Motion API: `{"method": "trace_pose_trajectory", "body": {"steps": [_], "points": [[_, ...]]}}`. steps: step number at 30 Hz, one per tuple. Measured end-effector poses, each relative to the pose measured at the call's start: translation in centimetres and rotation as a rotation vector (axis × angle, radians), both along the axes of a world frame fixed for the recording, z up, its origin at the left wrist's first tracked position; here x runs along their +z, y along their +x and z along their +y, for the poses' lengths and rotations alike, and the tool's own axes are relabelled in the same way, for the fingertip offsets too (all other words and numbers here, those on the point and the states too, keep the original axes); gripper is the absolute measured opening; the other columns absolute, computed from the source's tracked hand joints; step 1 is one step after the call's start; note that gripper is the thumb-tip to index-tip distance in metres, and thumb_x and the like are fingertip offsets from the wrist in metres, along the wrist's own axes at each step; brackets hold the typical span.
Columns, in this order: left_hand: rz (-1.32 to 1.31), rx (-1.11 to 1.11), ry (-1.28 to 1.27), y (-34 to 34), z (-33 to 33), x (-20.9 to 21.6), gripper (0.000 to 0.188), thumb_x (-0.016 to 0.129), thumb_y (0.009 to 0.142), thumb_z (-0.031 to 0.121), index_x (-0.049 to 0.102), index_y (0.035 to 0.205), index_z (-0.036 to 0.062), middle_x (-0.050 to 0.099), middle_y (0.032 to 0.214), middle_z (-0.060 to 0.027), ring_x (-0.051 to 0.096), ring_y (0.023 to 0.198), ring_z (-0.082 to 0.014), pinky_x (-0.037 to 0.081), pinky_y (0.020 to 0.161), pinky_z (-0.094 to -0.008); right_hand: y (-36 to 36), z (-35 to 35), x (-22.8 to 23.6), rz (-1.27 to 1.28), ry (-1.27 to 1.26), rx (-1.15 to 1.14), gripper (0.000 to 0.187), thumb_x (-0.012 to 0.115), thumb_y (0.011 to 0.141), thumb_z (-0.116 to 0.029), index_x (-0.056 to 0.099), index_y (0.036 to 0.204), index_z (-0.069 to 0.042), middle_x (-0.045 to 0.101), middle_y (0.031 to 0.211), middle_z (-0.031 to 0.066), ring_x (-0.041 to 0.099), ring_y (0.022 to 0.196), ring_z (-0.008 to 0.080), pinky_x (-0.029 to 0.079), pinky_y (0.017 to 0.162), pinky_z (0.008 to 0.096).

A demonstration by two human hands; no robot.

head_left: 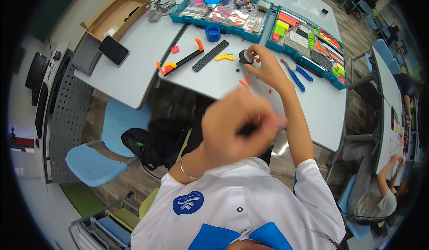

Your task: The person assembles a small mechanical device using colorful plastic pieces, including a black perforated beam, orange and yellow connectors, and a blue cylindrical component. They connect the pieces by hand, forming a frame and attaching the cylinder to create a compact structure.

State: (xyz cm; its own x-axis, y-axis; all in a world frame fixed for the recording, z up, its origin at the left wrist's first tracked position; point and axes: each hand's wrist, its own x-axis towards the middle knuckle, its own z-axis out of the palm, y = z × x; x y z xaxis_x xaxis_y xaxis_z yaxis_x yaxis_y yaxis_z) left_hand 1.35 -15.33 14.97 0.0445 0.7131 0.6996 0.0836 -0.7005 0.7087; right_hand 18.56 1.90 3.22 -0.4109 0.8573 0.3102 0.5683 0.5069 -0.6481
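Note:
My right hand (269,69) reaches over the table, with thumb and fingers closed on a small dark round part (243,57) with a greyish face. My left hand (237,127) is raised close in front of me, smeared by motion; its fingers look curled, and whether anything is in them I cannot make out. Left of the right hand lie a yellow angled piece (225,57), a dark grey perforated strip (210,56) and a blue wheel hub (213,33). Blue-handled pliers (296,76) rest to its right. Orange sticks (243,84) lie nearer me.
Two teal cases of sorted building parts (217,28) (292,52) stand along the far side. A black bar with orange ends (184,62) lies at the left. Beyond it are a phone (113,50) and a cardboard box (117,19). A light blue chair (96,165) stands lower left.

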Motion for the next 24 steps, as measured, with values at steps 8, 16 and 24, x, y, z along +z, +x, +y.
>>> {"method": "trace_pose_trajectory", "body": {"steps": [8,16,24], "points": [[-0.161,0.135,0.385,2.8,-6.1,5.0,0.020,0.078,0.077,0.025,0.065,0.079,0.0098,0.054,0.058,-0.0015,0.050,0.047,-0.0162,0.040,0.045,-0.0283,-1.3,0.4,-0.3,0.261,-0.117,-0.112,0.033,0.059,0.094,-0.023,0.061,0.117,0.000,0.069,0.107,0.0167,0.067,0.095,0.0262,0.054,0.081,0.0354],[-0.184,0.037,0.413,2.7,-8.2,7.2,0.027,0.078,0.072,0.028,0.063,0.078,0.0054,0.048,0.055,-0.0005,0.045,0.045,-0.0152,0.033,0.041,-0.0265,0.6,1.6,-1.1,1.055,-0.792,-0.007,0.046,0.042,0.103,-0.030,0.055,0.128,0.008,0.067,0.116,0.0214,0.068,0.101,0.0237,0.055,0.085,0.0321],[-0.201,-0.103,0.166,2.7,-9.3,8.5,0.022,0.075,0.057,0.015,0.068,0.073,0.0029,0.049,0.058,-0.0003,0.044,0.045,-0.0113,0.028,0.040,-0.0230,0.8,1.2,-1.5,1.210,-0.918,0.011,0.053,0.056,0.101,-0.036,0.050,0.133,0.006,0.062,0.121,0.0231,0.064,0.106,0.0233,0.054,0.087,0.0304]]}}
